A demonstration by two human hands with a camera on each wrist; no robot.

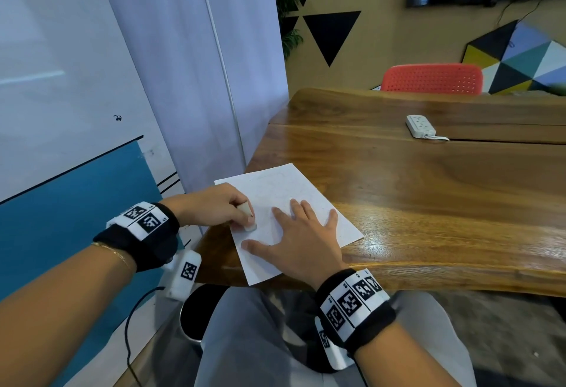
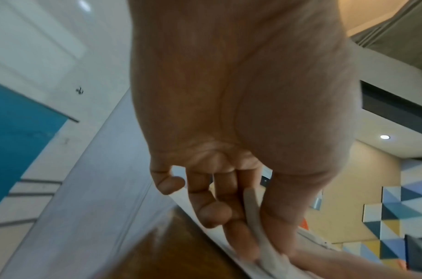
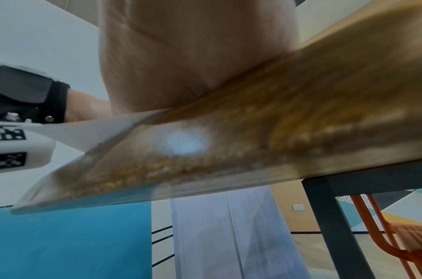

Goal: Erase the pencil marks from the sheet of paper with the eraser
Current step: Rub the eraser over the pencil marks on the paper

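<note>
Eraser [image 1: 248, 223] pinched upright in left hand [image 1: 211, 204], tip down on sheet of paper [image 1: 309, 190] near its left edge. Right hand [image 1: 301, 241] spread flat, pinning sheet at table [image 1: 428, 190] corner. Best rubbed in short, light strokes away from pinning hand, to avoid creasing.
</note>
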